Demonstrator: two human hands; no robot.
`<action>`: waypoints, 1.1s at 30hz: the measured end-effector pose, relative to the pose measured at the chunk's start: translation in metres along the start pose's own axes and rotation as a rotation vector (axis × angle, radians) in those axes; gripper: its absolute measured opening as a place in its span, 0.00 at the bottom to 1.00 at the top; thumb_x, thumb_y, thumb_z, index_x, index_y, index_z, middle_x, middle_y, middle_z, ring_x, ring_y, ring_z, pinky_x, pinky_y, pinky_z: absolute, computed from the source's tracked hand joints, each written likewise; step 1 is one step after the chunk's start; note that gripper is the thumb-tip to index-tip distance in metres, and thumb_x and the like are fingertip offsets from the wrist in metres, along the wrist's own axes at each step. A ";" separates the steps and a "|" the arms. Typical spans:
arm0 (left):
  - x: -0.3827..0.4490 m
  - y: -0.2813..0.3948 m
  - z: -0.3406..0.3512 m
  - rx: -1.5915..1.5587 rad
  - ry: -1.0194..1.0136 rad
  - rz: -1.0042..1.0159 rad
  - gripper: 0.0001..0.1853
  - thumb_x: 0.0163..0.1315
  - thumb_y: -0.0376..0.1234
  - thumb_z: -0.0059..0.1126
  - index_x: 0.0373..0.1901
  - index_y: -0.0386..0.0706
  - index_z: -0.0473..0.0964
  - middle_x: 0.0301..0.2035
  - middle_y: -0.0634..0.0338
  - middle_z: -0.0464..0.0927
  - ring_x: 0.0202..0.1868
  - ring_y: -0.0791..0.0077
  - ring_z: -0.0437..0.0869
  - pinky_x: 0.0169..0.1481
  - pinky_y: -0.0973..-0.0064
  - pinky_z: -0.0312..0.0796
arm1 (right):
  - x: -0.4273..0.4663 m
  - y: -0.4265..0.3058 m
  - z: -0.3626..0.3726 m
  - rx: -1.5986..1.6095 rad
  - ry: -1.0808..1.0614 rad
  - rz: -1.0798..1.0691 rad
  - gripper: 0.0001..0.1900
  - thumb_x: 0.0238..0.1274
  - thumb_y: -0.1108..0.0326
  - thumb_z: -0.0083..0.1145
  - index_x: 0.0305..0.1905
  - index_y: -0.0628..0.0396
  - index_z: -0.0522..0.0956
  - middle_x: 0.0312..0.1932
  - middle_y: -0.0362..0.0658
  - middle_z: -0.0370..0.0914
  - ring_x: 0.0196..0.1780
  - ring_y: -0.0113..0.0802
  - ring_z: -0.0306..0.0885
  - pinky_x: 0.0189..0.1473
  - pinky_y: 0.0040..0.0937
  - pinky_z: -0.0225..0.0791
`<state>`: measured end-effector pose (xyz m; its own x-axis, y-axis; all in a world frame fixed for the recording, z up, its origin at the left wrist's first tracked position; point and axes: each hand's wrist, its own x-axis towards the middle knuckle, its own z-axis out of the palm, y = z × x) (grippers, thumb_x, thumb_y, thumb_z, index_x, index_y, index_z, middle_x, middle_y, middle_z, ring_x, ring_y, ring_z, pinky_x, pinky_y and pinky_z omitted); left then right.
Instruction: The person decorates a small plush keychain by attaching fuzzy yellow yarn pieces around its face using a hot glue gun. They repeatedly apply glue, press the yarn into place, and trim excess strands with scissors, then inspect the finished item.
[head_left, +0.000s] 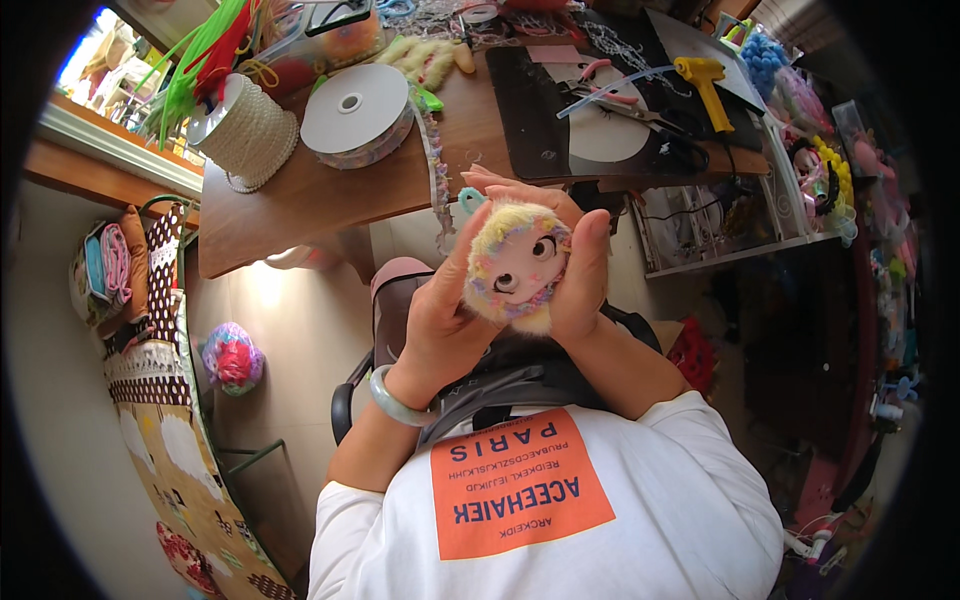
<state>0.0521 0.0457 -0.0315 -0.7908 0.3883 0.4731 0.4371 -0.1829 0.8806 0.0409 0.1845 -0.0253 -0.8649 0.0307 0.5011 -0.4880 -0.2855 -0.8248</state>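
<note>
A fluffy pale-yellow doll head (517, 262) with big dark eyes rests between my two hands, above my lap. Multicoloured trim frames its face, which is turned up towards me. My left hand (448, 307), wearing a jade-like bangle (401, 401), cups it from the left side of the picture. On the other side my right hand (581, 277) presses its palm and thumb against the doll. A small turquoise loop (471, 199) shows by the fingertips at its top. Fingers behind the head are partly hidden.
On the wooden table (255, 232) stand a spool of pearl beads (251, 127) and a white ribbon reel (356, 109), its trim hanging over the edge. Pliers (600, 90), scissors (667, 124) and a yellow glue gun (705, 90) lie on a black mat (525, 127).
</note>
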 end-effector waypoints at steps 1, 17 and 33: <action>0.000 -0.002 -0.001 -0.004 0.012 0.002 0.43 0.56 0.16 0.60 0.74 0.38 0.52 0.61 0.53 0.72 0.60 0.68 0.76 0.63 0.73 0.70 | 0.000 -0.002 0.001 -0.039 -0.021 0.014 0.41 0.74 0.36 0.19 0.57 0.65 0.73 0.63 0.61 0.70 0.69 0.47 0.65 0.71 0.42 0.56; -0.006 0.002 -0.027 -0.531 -0.079 -0.272 0.48 0.59 0.26 0.66 0.76 0.36 0.43 0.68 0.53 0.61 0.68 0.65 0.66 0.69 0.68 0.62 | 0.002 -0.024 -0.060 -0.109 -0.451 0.268 0.43 0.50 0.76 0.70 0.72 0.63 0.61 0.69 0.50 0.67 0.68 0.35 0.69 0.65 0.31 0.63; -0.012 0.013 -0.020 -0.206 -0.053 -0.270 0.50 0.49 0.20 0.72 0.73 0.36 0.50 0.63 0.51 0.67 0.63 0.64 0.72 0.66 0.68 0.68 | -0.006 -0.025 -0.049 -0.512 -0.386 0.098 0.36 0.42 0.63 0.77 0.60 0.62 0.75 0.51 0.51 0.82 0.51 0.40 0.83 0.53 0.32 0.72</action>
<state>0.0590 0.0208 -0.0255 -0.8405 0.4928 0.2252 0.1151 -0.2438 0.9630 0.0526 0.2386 -0.0207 -0.8501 -0.3462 0.3969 -0.4863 0.2267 -0.8439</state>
